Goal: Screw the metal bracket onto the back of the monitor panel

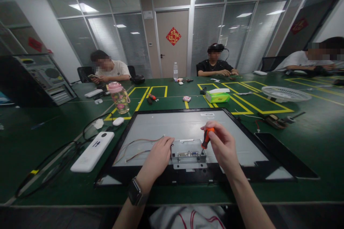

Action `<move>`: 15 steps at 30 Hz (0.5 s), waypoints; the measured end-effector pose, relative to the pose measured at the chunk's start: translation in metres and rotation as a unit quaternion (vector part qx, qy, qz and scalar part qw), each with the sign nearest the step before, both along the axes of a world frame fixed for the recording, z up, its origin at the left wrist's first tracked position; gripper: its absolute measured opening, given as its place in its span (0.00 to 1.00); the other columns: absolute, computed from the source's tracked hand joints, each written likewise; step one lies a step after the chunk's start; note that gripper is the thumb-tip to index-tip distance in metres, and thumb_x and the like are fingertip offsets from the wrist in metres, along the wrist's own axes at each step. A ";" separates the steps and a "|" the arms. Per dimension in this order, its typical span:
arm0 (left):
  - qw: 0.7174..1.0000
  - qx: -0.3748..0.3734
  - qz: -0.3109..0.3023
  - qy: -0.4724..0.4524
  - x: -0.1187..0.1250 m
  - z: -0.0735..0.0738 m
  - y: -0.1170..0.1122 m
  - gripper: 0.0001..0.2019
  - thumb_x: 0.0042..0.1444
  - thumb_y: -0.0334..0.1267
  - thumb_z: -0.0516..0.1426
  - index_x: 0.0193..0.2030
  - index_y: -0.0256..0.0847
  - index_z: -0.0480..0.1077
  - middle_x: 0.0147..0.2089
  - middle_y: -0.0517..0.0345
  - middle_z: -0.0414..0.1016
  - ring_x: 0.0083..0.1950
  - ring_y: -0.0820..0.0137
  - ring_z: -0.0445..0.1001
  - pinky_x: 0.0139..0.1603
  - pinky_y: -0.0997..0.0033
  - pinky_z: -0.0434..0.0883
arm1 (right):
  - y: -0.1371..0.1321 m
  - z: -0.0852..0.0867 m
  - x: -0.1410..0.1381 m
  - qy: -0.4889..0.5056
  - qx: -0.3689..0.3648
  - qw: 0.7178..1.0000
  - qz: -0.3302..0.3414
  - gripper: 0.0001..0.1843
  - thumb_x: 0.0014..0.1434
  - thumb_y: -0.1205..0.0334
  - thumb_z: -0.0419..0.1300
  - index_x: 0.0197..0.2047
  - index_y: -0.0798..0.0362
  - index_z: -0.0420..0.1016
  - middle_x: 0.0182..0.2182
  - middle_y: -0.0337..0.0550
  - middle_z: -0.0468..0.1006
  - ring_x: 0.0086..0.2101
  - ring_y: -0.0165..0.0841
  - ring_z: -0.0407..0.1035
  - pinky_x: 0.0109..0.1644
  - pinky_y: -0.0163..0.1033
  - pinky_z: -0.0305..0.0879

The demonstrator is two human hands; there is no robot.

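A monitor panel (139, 121) with a black frame lies on the table in front of me. On it sits a metal bracket (185, 145) with a row of connector ports facing me. My left hand (159, 154) grips the bracket's left side, its fingers together over the edge and the thumb hidden. In my right hand (223, 145) is an orange and black screwdriver (206, 139), tilted, its tip down at the right end of the port row. Whether the tip sits in a screw is too small to tell. Thin wires (131, 145) trail over the panel, left of my left hand.
Left of the panel are a white power bank (92, 152), black cables (51, 166) and a pink-lidded bottle (118, 98). A dark flat slab (286, 154) lies at right. Beyond are a green tissue pack (217, 96) and a white basket (286, 93). Several people sit across the table.
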State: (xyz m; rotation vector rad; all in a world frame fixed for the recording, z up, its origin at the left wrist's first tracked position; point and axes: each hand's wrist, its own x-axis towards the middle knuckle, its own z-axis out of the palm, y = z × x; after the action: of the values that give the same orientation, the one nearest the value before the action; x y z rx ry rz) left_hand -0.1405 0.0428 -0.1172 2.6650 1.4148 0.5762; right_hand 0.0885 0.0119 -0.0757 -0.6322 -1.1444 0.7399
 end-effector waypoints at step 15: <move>1.000 -0.002 0.003 0.002 0.000 0.000 0.000 0.22 0.64 0.24 0.45 0.61 0.40 0.65 0.59 0.48 0.72 0.60 0.62 0.71 0.64 0.57 0.68 | 0.000 0.004 -0.002 0.009 0.022 0.999 0.047 0.09 0.60 0.51 0.66 0.34 0.47 0.81 0.33 0.42 0.74 0.36 0.36 0.70 0.47 0.46 0.70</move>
State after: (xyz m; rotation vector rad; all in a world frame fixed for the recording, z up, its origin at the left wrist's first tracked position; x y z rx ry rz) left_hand -0.1403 0.0432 -0.1171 2.6596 1.4246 0.5686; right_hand 0.0863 0.0122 -0.0712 -0.5367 -1.1774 0.7958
